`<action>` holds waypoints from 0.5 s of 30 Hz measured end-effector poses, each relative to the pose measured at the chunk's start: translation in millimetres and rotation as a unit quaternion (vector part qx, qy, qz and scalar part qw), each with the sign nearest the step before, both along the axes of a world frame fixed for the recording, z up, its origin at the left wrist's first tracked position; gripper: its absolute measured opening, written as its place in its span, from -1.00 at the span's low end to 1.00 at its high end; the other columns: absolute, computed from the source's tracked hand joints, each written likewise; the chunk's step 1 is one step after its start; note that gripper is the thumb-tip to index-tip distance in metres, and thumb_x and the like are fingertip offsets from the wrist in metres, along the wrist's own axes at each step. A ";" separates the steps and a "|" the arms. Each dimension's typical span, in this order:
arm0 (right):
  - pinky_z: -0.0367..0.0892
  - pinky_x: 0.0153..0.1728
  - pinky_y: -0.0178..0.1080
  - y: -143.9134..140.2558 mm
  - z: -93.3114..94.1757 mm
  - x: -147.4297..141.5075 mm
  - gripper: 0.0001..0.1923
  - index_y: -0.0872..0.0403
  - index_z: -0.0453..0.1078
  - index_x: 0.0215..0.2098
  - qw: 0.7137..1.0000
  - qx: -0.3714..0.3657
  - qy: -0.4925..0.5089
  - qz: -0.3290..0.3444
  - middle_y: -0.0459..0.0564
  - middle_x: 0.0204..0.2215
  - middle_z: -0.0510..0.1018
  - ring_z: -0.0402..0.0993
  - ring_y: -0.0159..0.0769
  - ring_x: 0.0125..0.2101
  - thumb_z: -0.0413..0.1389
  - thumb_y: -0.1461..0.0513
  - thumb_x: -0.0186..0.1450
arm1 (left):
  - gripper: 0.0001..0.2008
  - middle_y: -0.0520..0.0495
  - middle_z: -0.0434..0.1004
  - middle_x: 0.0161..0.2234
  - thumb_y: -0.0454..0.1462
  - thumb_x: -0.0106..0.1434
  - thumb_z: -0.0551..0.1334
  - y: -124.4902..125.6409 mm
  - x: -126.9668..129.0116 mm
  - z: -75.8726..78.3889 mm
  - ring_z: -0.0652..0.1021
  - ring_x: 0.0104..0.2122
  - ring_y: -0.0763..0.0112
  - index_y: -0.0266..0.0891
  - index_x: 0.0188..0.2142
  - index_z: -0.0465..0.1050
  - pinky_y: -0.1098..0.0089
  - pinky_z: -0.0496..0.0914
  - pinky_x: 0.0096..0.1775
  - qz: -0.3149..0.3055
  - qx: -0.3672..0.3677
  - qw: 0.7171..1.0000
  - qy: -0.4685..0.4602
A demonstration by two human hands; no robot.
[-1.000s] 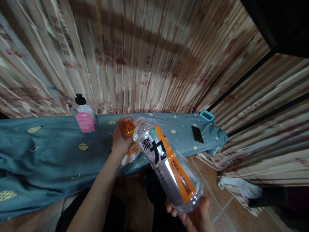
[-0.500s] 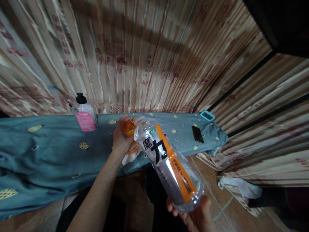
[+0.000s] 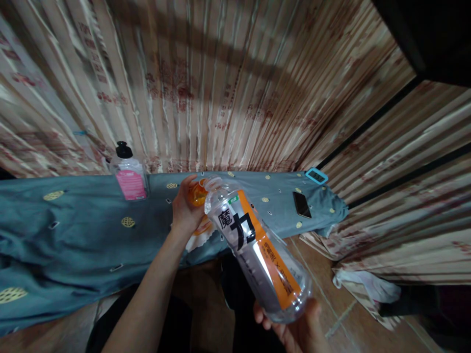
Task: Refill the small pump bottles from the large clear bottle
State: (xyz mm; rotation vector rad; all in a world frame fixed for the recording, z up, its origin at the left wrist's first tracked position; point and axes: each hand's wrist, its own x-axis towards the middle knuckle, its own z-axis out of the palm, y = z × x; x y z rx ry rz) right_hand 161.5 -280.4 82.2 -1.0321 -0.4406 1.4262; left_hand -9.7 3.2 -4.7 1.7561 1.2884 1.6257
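Note:
My left hand (image 3: 185, 208) is closed around a small orange see-through bottle (image 3: 198, 193), its mouth facing up and right. A large clear plastic bottle (image 3: 257, 250) with a white, orange and green label lies tilted across the view, its neck meeting the orange bottle's mouth. At its base, my right hand (image 3: 290, 331) grips it from below. Whether liquid passes between the two cannot be made out. Under my left hand, an orange and white thing with a scalloped edge (image 3: 200, 239) shows in part.
A pump bottle with a pink label (image 3: 131, 184) stands at the left on the green-blue cloth (image 3: 84, 240). Toward the right end lie a dark phone (image 3: 301, 204) and a blue-framed digital clock (image 3: 317, 176). Pleated curtains (image 3: 206, 88) hang behind and to the right.

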 end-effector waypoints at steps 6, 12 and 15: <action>0.69 -0.20 -0.36 -1.1 -2.6 1.1 -0.27 -0.07 0.89 -0.08 1.000 -0.002 -0.005 0.001 -0.01 -0.35 0.94 0.88 -0.28 -0.36 0.56 -0.43 0.14 | -0.44 -0.03 0.82 -0.02 -0.09 0.28 0.51 0.2 -0.8 -1.2 0.83 -0.09 0.12 -0.03 0.22 0.49 0.17 0.72 -0.04 -0.005 0.002 1.000 -0.008; 0.69 -0.22 -0.38 1.2 -0.4 -1.8 -0.26 -0.07 0.90 -0.11 1.000 -0.007 -0.005 -0.008 -0.02 -0.37 0.94 0.87 -0.30 -0.36 0.57 -0.44 0.11 | -0.42 -0.05 0.83 -0.02 -0.11 0.23 0.56 2.0 -2.5 -3.3 0.83 -0.10 0.07 0.02 0.21 0.54 0.13 0.73 -0.06 -0.016 0.005 0.999 -0.028; 0.67 -0.24 -0.41 1.2 -0.6 -3.2 -0.25 -0.05 0.90 -0.14 1.000 -0.005 -0.012 -0.015 -0.02 -0.38 0.93 0.86 -0.33 -0.38 0.57 -0.45 0.10 | -0.39 -0.07 0.83 -0.02 -0.10 0.22 0.56 2.5 -3.3 -3.8 0.83 -0.09 0.06 -0.02 0.23 0.54 0.11 0.73 -0.04 -0.015 -0.003 1.000 -0.026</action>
